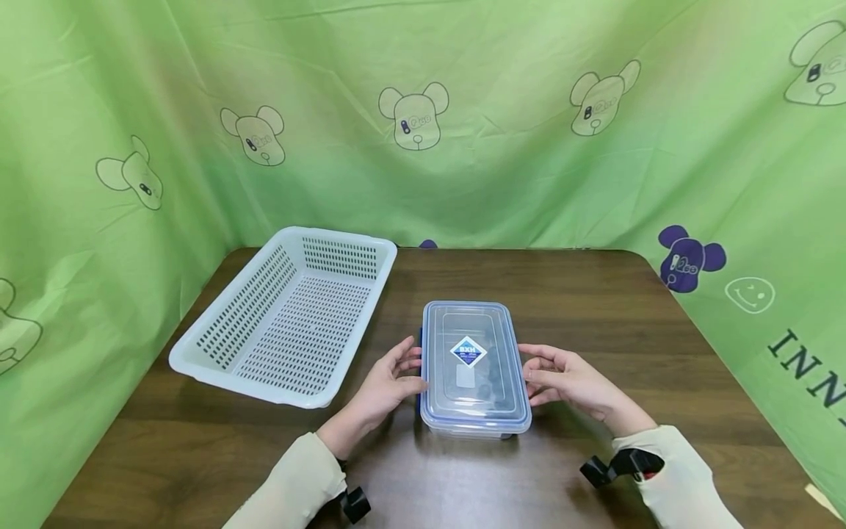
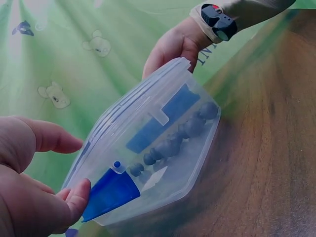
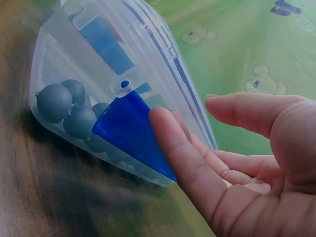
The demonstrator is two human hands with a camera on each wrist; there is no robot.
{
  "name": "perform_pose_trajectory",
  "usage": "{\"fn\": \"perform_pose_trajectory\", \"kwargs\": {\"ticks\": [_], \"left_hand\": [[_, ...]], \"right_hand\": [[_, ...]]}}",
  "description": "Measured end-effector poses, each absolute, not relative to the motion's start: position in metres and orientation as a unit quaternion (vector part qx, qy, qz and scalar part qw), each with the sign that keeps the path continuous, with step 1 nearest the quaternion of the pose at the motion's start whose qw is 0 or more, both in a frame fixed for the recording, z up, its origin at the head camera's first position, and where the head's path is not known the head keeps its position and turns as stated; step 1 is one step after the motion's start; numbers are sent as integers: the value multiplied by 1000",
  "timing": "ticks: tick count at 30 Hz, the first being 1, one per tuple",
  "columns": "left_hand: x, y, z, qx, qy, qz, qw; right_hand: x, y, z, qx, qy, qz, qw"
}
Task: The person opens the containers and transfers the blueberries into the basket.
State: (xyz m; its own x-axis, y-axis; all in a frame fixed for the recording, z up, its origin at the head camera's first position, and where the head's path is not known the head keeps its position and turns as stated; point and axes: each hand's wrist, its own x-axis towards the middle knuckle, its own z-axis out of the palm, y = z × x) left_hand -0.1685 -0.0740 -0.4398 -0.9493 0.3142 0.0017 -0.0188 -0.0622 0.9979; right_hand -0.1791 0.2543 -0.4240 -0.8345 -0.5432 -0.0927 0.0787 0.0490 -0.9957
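One clear plastic box point(image 1: 474, 400) sits on the brown table point(image 1: 575, 286), its blue-edged lid point(image 1: 489, 316) on top and a diamond-shaped sticker point(image 1: 468, 351) showing on it. Over on the left side comes the left hand point(image 1: 390, 378), thumb and fingers spread, grip relaxed, a fingertip right at the blue latch point(image 2: 113, 195); whether it presses, I cannot tell. And across on the opposite side, the right hand point(image 1: 565, 378) mirrors it, grip loose and fingers apart, one fingertip at the second latch point(image 3: 136, 133), pressure again impossible to judge. Look through the wall: dark round balls point(image 3: 54, 103) gather along the bottom of the box! Off to the left, near the box but apart from it, sits a pale perforated basket point(image 1: 274, 397) on the same table. Behind it all hangs a green curtain point(image 1: 502, 176) printed with cartoon animal heads, while pale sleeves point(image 1: 291, 481) reach in from the near edge, black devices point(image 1: 355, 505) at both wrists.
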Motion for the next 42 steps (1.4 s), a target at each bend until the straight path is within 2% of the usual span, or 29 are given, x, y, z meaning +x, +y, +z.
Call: {"fn": "perform_pose_trajectory", "kwargs": {"ticks": [14, 27, 34, 42], "left_hand": [[-165, -73, -439, 110, 680, 718, 102], [-168, -71, -423, 117, 676, 723, 80], [-170, -56, -414, 130, 671, 725, 87], [-168, -22, -406, 146, 656, 735, 90]], "right_hand": [[-176, 251, -424, -165, 702, -659, 214], [-176, 249, -412, -202, 679, -680, 190], [-173, 268, -410, -206, 676, -686, 175], [-169, 305, -416, -223, 633, -717, 187]]}}
